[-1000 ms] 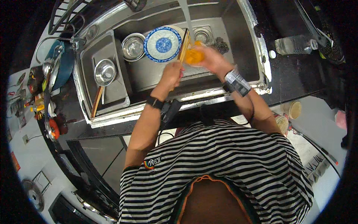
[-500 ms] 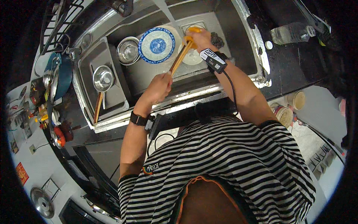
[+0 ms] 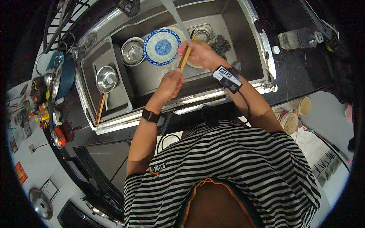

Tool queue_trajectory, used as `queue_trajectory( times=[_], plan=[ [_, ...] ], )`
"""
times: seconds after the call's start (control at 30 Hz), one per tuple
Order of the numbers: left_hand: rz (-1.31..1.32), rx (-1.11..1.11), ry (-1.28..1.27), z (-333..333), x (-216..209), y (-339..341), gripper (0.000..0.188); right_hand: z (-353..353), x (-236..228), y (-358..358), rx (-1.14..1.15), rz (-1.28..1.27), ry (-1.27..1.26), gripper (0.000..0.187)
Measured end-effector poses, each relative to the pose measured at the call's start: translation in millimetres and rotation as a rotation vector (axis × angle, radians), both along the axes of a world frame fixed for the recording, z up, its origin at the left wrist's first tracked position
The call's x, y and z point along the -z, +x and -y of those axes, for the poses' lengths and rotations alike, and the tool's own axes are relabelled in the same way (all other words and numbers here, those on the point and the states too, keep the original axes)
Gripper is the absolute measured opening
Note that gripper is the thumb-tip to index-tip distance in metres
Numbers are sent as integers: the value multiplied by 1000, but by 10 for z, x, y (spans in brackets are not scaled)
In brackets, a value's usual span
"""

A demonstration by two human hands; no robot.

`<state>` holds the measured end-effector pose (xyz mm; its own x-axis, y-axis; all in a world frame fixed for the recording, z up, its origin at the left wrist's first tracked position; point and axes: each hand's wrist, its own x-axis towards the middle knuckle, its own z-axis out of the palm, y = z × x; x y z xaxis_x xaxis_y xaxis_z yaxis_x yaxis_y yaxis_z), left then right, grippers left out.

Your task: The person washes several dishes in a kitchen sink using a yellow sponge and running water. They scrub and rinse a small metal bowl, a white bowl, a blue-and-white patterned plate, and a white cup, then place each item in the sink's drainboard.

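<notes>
Right hand (image 3: 203, 55), drawn nearer left hand (image 3: 170, 84); its hold unclear. Left: gripping slim brown wooden chopsticks (image 3: 185, 57). Step, apparently: rinsing; next calls for turning under clear falling water (image 3: 176, 18).

A kitchen: water (image 3: 174, 16) runs into a sink (image 3: 146, 80) set in the counter (image 3: 291, 74), with a plate (image 3: 162, 46), a bowl (image 3: 133, 51) and chopsticks (image 3: 185, 57) in or over it. A pot (image 3: 69, 78) sits beyond the sink's left edge, near a rack (image 3: 48, 36).
</notes>
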<state>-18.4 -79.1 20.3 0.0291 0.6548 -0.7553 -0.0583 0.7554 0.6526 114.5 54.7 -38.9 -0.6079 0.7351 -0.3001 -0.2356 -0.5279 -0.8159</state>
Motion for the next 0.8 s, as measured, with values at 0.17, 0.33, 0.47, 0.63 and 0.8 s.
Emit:
queue_trajectory(
  times=[0.17,0.33,0.47,0.63,0.8],
  plan=[
    [-595,189,436,-151,326,82,37,-243,-353,78,-122,434,375,28],
    [-130,-193,311,-373,186,24,48,-210,-708,184,35,704,1137,16],
    [529,-316,42,-434,63,134,53,124,-682,174,-174,650,1279,18],
    [920,-442,-73,-387,375,315,38,367,-512,417,-262,584,1246,31],
    [764,-523,-294,-379,577,376,24,-16,-373,694,-172,671,1093,41]
  ],
)
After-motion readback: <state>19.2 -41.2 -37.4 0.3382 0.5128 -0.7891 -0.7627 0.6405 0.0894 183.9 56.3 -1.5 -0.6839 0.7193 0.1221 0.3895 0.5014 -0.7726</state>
